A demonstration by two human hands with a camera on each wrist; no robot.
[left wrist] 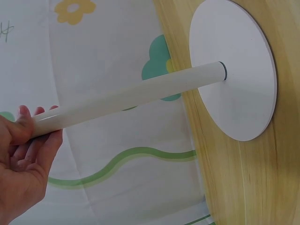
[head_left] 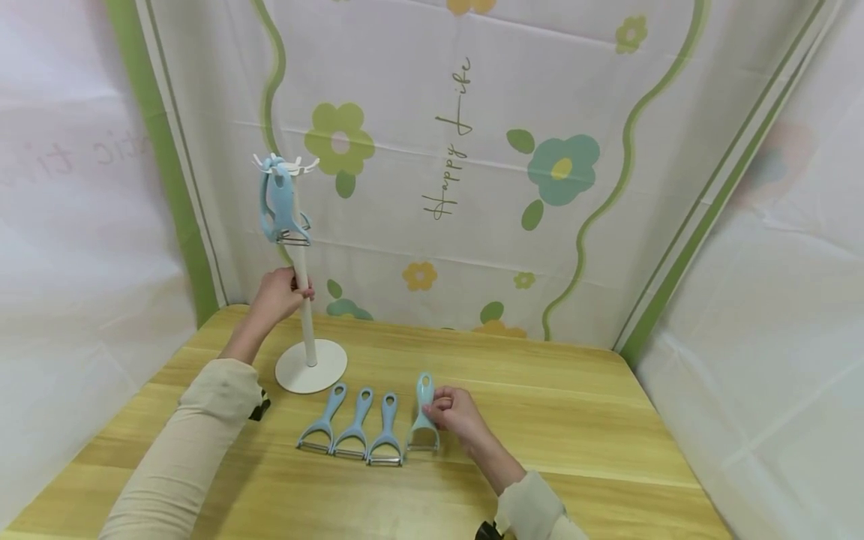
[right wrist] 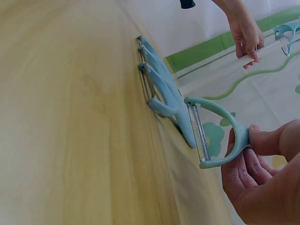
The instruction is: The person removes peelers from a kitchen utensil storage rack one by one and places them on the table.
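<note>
My left hand (head_left: 279, 292) grips the white pole (left wrist: 136, 96) of an upright stand, its thumb and fingers wrapped round it. At the top, light blue peelers (head_left: 283, 199) hang from one side of the hook ring (head_left: 297, 166); they overlap each other. With thumb and fingers, my right hand (head_left: 459, 412) pinches a pale blue-green Y-shaped peeler (right wrist: 241, 136) at its handle, blade end toward me. To its left, three more blue peelers (head_left: 386, 429) lie in a row on the table, handles pointing away from me.
The stand's round white base (head_left: 293, 369) sits on the wooden table (head_left: 540, 420) near its back left. Behind the table hangs a white curtain (head_left: 405, 187) with flowers and lettering. White sheets (head_left: 776, 315) close off both sides.
</note>
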